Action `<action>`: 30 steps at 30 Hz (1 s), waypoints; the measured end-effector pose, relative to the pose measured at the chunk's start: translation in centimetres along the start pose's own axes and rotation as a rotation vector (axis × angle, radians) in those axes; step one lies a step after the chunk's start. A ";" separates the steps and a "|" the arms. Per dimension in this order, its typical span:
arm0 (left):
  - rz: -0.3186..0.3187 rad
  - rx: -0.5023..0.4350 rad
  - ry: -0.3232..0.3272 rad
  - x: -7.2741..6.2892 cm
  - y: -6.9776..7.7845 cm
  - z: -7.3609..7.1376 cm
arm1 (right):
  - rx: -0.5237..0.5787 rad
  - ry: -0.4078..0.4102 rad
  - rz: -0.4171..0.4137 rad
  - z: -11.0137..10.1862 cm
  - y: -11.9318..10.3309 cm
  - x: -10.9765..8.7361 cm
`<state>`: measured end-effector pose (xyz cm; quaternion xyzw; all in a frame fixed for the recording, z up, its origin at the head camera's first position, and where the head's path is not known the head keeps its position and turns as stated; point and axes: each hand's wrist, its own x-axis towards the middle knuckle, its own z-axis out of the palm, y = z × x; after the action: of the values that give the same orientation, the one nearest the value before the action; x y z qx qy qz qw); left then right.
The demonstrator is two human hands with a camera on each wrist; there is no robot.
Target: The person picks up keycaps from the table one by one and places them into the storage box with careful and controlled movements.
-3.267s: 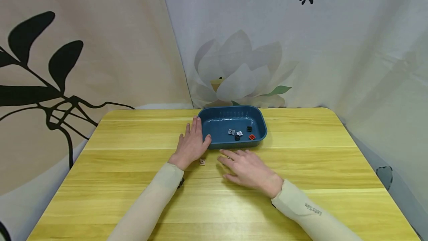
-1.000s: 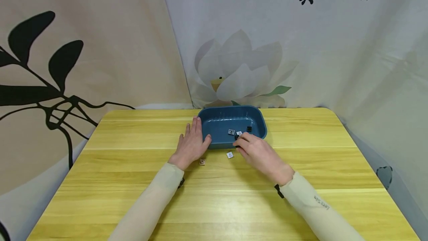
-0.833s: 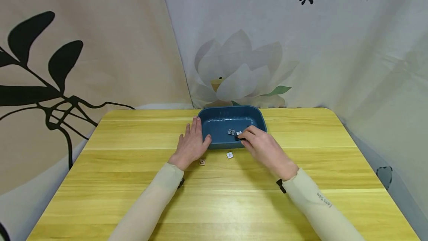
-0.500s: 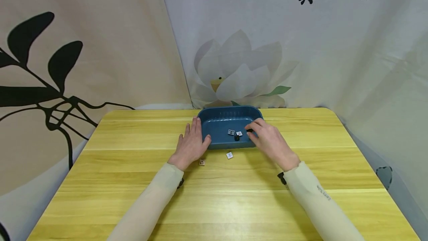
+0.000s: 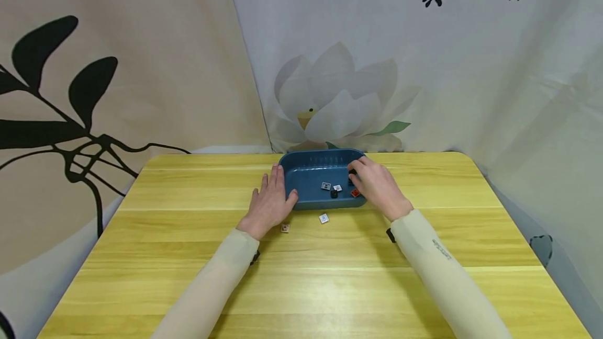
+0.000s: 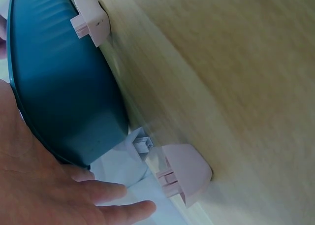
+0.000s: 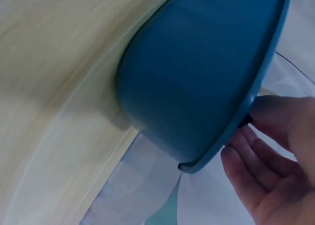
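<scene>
My left hand (image 5: 268, 204) lies with straight fingers along the left end of a blue tray (image 5: 301, 205); its spread fingers also show in the left wrist view. My right hand (image 5: 377, 184) reaches over the tray's right end and pinches a small black keycap (image 7: 246, 120) between thumb and fingers. In the tray lie a grey keycap (image 5: 326, 185), a white keycap (image 5: 337, 188), a black keycap (image 5: 334, 193) and a red keycap (image 5: 355, 192). A white keycap (image 5: 323, 218) and a pinkish keycap (image 5: 285, 228) sit on the table before the tray.
The wooden table (image 5: 301, 286) has its back edge against a hanging cloth (image 5: 405, 56) printed with flowers and leaves. In the left wrist view, a small white keycap (image 6: 141, 144) lies past the tray's corner, near a larger pinkish keycap (image 6: 186, 173).
My right hand has moved from the table in front of the tray, over its front rim, to the right end, carrying the black keycap. My left hand has stayed still.
</scene>
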<state>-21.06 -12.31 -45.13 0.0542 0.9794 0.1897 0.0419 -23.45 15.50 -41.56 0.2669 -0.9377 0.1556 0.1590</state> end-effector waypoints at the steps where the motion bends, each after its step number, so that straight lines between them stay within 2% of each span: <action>1: 0.000 -0.001 -0.001 0.0 0.0 0.0 | -0.009 -0.014 0.007 0.0 0.0 0.2; 8: -0.005 0.004 -0.003 0.0 0.0 0.0 | -0.094 -0.133 0.038 0.6 -0.2 1.4; 14: -0.003 0.005 0.001 0.3 0.1 0.2 | -0.101 -0.205 0.084 1.4 0.1 2.3; 25: -0.004 0.003 0.001 0.2 -0.1 0.1 | -0.061 -0.290 0.101 2.4 0.2 3.0; 30: -0.001 0.002 0.000 0.1 -0.2 0.0 | -0.066 -0.264 0.121 2.3 -0.1 2.8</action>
<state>-21.17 -12.45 -45.24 0.0540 0.9796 0.1888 0.0419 -26.14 13.35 -42.55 0.2225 -0.9694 0.0978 0.0335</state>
